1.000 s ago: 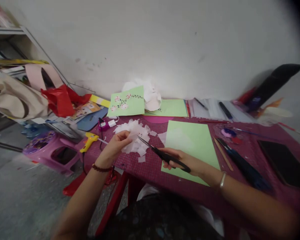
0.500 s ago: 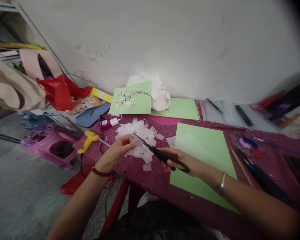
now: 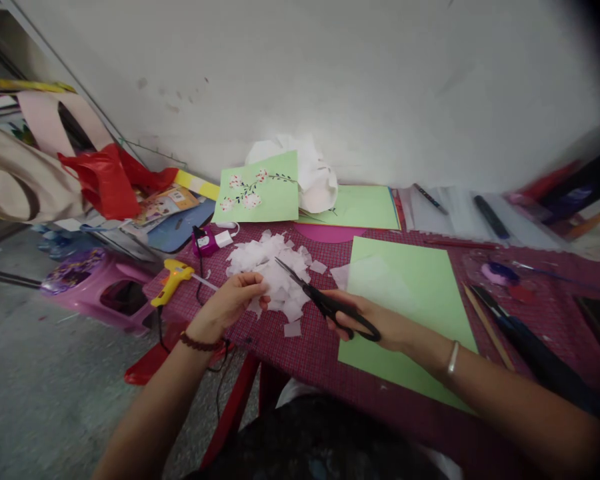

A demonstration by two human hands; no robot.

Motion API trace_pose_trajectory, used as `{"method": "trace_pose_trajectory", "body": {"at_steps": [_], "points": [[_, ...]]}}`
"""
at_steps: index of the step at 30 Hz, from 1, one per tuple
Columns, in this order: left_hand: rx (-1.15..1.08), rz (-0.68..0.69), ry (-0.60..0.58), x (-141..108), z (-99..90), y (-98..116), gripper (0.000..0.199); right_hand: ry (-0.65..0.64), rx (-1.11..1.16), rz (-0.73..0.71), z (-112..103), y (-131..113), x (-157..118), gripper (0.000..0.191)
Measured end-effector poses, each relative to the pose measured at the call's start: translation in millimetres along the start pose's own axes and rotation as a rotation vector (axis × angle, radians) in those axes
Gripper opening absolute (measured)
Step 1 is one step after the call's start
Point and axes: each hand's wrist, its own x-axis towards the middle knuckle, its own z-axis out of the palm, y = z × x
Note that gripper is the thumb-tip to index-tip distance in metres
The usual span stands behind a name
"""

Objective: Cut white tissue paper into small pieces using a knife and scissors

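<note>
Gripped in right hand (image 3: 353,315): black-handled scissors (image 3: 324,301). Left hand (image 3: 243,292): pinched, cannot tell whether on paper. Just beyond, heaped on worktop (image 3: 315,353): white paper scraps (image 3: 280,293), seemingly cut. Overlapping green sheet (image 3: 427,283): larger translucent paper (image 3: 375,277), apparently uncut. Farther: flower-decorated card (image 3: 270,203).
</note>
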Motion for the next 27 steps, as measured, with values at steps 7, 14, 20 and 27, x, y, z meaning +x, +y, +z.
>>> {"method": "trace_pose_trajectory", "body": {"at_steps": [7, 14, 20, 27], "points": [[-0.066, 0.141, 0.112, 7, 9.2, 11, 0.028, -0.031, 0.031, 0.042, -7, 0, -14, 0.074], [0.058, 0.100, 0.096, 19, 9.6, 9, 0.023, -0.103, -0.041, 0.086, -13, -4, -10, 0.081], [0.153, 0.011, 0.071, 19, 11.6, 8, 0.019, -0.126, -0.159, 0.053, -17, -8, 0, 0.074], [0.166, 0.012, 0.055, 18, 10.2, 10, 0.017, -0.120, -0.178, 0.073, -12, -11, 2, 0.071]]}}
